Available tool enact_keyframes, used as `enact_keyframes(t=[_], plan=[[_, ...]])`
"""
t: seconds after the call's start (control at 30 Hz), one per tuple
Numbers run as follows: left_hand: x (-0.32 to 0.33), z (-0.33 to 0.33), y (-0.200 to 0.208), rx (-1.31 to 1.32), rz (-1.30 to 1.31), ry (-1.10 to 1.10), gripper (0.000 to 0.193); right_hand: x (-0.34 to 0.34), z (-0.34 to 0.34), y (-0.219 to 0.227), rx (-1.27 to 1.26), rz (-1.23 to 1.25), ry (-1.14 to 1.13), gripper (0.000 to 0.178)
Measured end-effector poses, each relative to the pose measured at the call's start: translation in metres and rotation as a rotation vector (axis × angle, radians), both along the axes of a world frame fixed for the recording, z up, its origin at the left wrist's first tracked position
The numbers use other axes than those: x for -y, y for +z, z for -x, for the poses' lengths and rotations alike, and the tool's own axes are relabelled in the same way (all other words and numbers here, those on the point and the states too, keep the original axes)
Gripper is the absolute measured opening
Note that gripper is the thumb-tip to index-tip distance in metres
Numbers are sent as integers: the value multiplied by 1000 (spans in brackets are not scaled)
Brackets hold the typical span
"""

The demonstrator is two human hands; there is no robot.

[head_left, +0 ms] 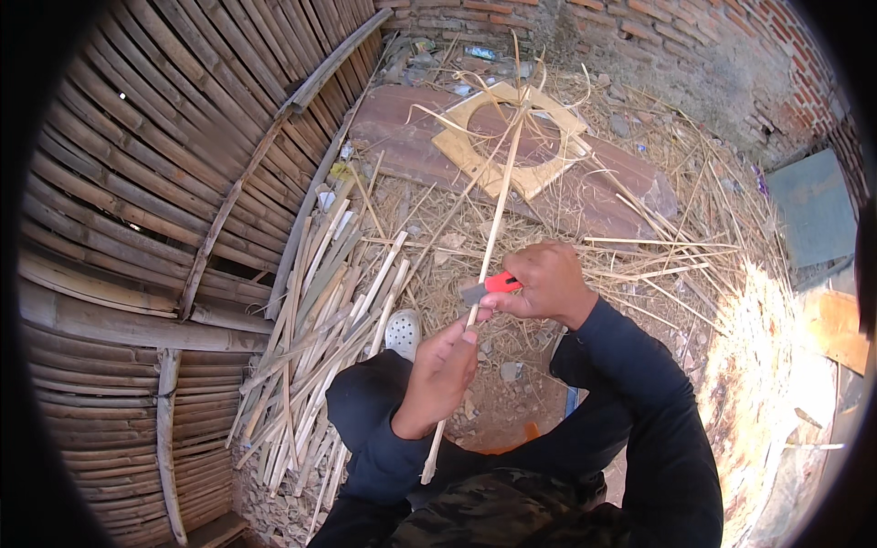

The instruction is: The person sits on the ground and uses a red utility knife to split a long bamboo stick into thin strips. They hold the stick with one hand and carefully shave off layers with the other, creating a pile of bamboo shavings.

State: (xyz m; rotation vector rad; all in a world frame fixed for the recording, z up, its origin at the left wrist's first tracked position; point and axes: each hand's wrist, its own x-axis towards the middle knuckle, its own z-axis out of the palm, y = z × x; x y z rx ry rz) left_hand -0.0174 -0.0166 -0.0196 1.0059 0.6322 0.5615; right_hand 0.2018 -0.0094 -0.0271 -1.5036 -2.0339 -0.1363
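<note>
My left hand (440, 370) is closed round a long, thin bamboo strip (498, 215), which runs from near my lap up and away to the far middle. In my right hand (548, 281) is a red-handled knife (501, 282), gripped just above the left hand. Its short grey blade (474, 294) lies across the strip, and the two hands almost touch there. Beyond them, the strip's far end reaches over a wooden board with a round hole (457, 151), among curled shavings. Part of the knife's handle is hidden by my right fingers.
A heap of split bamboo strips (306, 365) lies to my left, beside a bamboo slat wall (137, 183). A reddish-brown plank (393, 119) lies under the holed board. Loose shavings and sticks (685, 265) cover the ground at right. A brick wall (685, 55) closes off the back.
</note>
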Motion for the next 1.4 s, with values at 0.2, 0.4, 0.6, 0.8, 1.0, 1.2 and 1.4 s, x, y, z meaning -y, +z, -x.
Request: enact_keyframes(t=[0.2,0.4,0.6,0.8,1.0,1.2,1.4], plan=[[-1,1,0,3,69,11,37,-2,-3,-3,22,111,-54,56],[-1,0,0,16,46,-10,36,-22,-31,-2,109,33,-163,59],[0,-2,-1,29,45,-40,35,-34,-43,-14,81,-19,-274,59],[1,-4,2,52,39,-85,35,-46,-67,-14,155,-142,-304,59],[3,-10,-1,49,15,-76,35,-51,-77,-18,118,-111,-383,63],[13,-11,-10,-19,-51,-194,36,-56,-129,-27,-24,68,-677,67],[13,-15,-13,-9,-9,-260,34,-48,-152,-21,31,161,-796,71]])
